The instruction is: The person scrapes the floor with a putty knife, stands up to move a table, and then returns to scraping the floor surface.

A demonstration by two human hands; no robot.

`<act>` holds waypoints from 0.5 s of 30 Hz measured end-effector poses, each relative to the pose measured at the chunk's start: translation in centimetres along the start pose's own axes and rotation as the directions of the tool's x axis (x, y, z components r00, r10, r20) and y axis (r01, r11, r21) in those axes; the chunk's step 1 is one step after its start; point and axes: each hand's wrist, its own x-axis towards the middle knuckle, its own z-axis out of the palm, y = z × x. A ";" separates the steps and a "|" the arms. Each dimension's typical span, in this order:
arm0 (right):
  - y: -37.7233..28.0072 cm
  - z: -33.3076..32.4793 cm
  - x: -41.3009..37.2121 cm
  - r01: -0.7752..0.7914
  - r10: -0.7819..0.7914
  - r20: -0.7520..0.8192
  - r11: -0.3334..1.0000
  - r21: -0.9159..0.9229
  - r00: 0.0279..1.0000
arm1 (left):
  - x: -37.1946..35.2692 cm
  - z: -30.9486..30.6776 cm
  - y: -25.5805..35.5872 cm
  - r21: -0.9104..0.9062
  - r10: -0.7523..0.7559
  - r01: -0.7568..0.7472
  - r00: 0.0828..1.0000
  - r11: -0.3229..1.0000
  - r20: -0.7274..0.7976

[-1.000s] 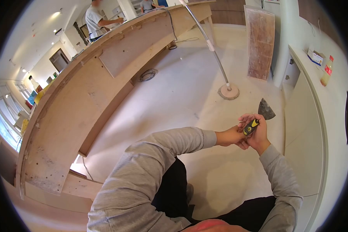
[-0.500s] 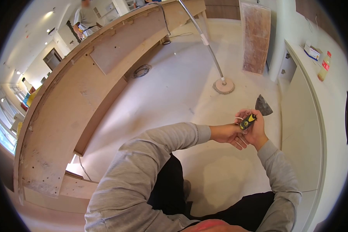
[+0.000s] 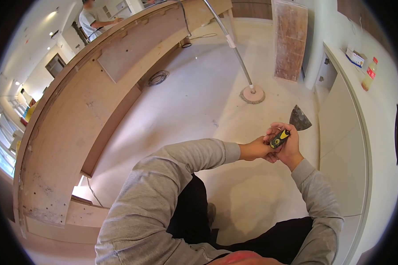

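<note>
A scraper with a wide dark blade (image 3: 300,118) and a black-and-yellow handle (image 3: 280,138) lies in my right hand (image 3: 291,147), whose fingers curl round the handle. The blade points up and right, beyond the fingertips. My left hand (image 3: 262,149) meets my right hand at the butt of the handle. Its fingers are drawn together against the right palm and partly hidden, so what they pinch cannot be made out.
A long curved wooden counter frame (image 3: 75,106) runs along the left, with a person (image 3: 92,22) behind it. Ahead are a round mop (image 3: 252,94), coiled cable (image 3: 158,78) and a leaning board (image 3: 290,42). A bottle (image 3: 369,74) and small box (image 3: 355,57) stand on the right-hand white counter (image 3: 380,128).
The spread fingers of my left hand have drawn in against my right hand. The view has shifted slightly, and the person behind the counter now has an arm stretched over it.
</note>
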 end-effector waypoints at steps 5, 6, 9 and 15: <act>0.0 0.1 -0.1 -0.006 0.006 -0.009 1.000 0.021 1.000 | 0.0 0.0 0.2 -0.010 -0.028 0.027 0.999 1.000 -0.024; 0.0 0.1 0.0 0.002 -0.002 -0.045 1.000 0.012 0.999 | -0.1 0.2 0.4 -0.003 -0.033 0.033 0.999 0.999 -0.035; 0.2 0.1 0.3 0.019 -0.019 -0.065 1.000 0.003 0.998 | 0.0 0.1 0.4 0.007 -0.025 0.026 0.998 1.000 -0.062; 0.3 0.1 0.2 0.027 -0.026 -0.026 0.999 0.023 0.999 | -0.2 0.5 0.6 0.065 -0.037 0.041 0.997 0.997 -0.062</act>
